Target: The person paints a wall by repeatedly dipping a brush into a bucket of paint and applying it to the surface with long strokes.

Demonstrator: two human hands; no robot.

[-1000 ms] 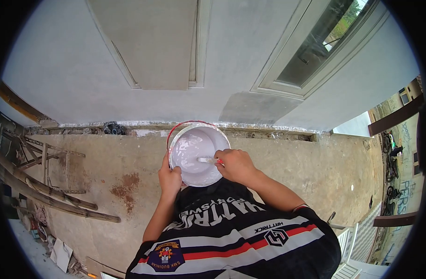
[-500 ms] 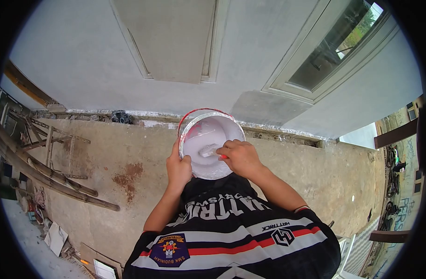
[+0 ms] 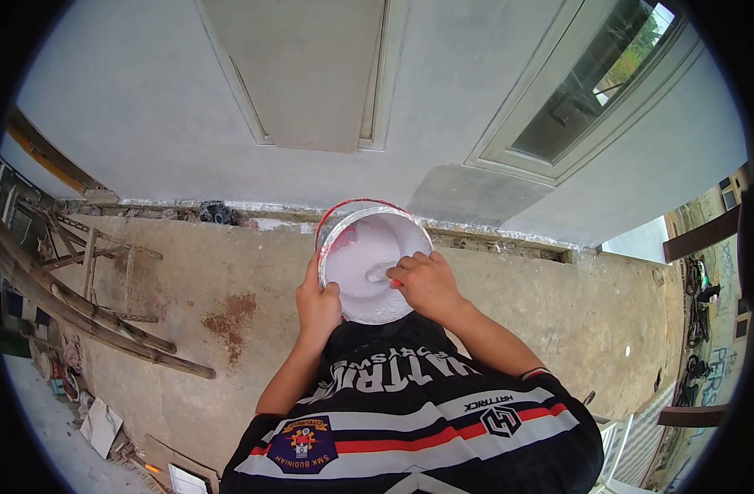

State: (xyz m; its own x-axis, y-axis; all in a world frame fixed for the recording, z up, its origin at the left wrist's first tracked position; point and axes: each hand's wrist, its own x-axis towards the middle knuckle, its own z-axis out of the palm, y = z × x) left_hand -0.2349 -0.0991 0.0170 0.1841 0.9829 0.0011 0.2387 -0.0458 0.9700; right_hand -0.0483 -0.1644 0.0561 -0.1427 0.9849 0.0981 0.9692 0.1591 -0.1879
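A round bucket (image 3: 388,310) of pale lilac-white paint is held in front of my body, its red handle raised at the far side. My left hand (image 3: 318,305) grips the bucket's left rim, thumb on the near side. My right hand (image 3: 430,284) is closed on the red handle of a brush (image 3: 380,272), whose paint-covered head is inside the bucket near the paint surface. The brush tip is partly lost in the similar colour of the paint.
Beyond the bucket stands a grey-white wall (image 3: 443,107) with a panelled opening and a window (image 3: 591,82). Wooden trestles and poles (image 3: 130,329) lie at the left. Boards and debris (image 3: 101,426) are at the lower left; bicycles (image 3: 696,321) stand at the far right.
The brush head has shifted slightly right within the bucket, along with small movement of my right hand. The bucket sits slightly lower in view, and my left hand still holds it.
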